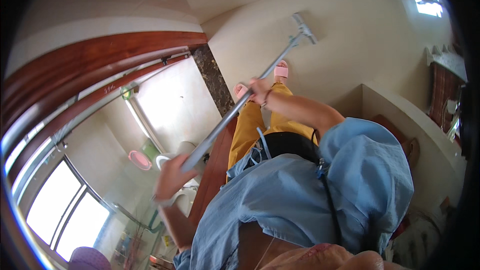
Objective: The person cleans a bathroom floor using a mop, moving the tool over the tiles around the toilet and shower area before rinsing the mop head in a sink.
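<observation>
Over the floor [350,30], the mop [215,134] slants forward-right, left hand [172,177] clasping its top, right hand [260,91] (nearer its head [304,29]) clasping midway.

No text, label, brand, number or sign can be read with certainty. A short pale marking [109,88] is borne by the inner reddish-brown wooden rail [136,77] of the doorway, in the upper left part of the view. The marking is made up of a few thin strokes, set in a row along the rail. It is too small to be deciphered; letters cannot be told from digits.
</observation>
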Available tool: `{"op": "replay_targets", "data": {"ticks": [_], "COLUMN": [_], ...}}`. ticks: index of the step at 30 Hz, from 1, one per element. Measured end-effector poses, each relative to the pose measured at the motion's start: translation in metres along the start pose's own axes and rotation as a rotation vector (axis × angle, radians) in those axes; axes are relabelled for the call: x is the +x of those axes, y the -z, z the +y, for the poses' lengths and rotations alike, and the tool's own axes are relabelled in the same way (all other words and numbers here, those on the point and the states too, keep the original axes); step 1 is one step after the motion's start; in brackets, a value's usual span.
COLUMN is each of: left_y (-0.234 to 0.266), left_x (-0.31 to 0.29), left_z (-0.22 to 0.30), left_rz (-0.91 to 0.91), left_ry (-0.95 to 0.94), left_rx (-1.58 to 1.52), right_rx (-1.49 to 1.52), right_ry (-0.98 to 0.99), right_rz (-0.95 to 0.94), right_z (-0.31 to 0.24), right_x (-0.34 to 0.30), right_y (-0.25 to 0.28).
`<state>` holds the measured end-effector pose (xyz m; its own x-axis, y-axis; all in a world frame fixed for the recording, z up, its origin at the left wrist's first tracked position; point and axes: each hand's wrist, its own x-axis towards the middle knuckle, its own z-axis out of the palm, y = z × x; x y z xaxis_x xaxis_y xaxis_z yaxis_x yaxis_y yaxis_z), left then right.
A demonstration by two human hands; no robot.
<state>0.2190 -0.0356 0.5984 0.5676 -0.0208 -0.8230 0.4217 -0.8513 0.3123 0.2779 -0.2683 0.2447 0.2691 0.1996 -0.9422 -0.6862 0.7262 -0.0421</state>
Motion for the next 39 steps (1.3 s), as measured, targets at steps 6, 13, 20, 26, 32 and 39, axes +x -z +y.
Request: {"op": "replay_targets", "data": {"ticks": [6,13,20,26,32,39], "left_y": [-0.11,-0.12,0.038,0.103,0.121,0.139], "left_x": [0.15,0.138,-0.033,-0.174,-0.104,0.052], "left_z": [0.139,0.13,-0.048,-0.073,-0.025,0.254], "left_rz": [-0.04,0.019,0.058,0.23,0.196,0.324], "left_ry": [-0.351,-0.4,0.122,0.431,0.238,-0.33], "left_rx": [0.26,0.265,0.396,0.588,0.725,1.132], "right_rx": [0.041,-2.349,-1.189,-0.386,-0.345,0.378], "right_ry": [0.361,0.262,0.17,-0.156,0.082,0.09], "right_rz": [0.551,0.417,0.214,-0.063,0.044,-0.119], "right_z": [-0.199,-0.197,0.115,0.212,0.108,-0.092], "right_x": [0.055,0.062,0.011,-0.101,-0.099,-0.078], "right_y": [0.133,0.168,-0.035,-0.151,-0.123,-0.05]}}
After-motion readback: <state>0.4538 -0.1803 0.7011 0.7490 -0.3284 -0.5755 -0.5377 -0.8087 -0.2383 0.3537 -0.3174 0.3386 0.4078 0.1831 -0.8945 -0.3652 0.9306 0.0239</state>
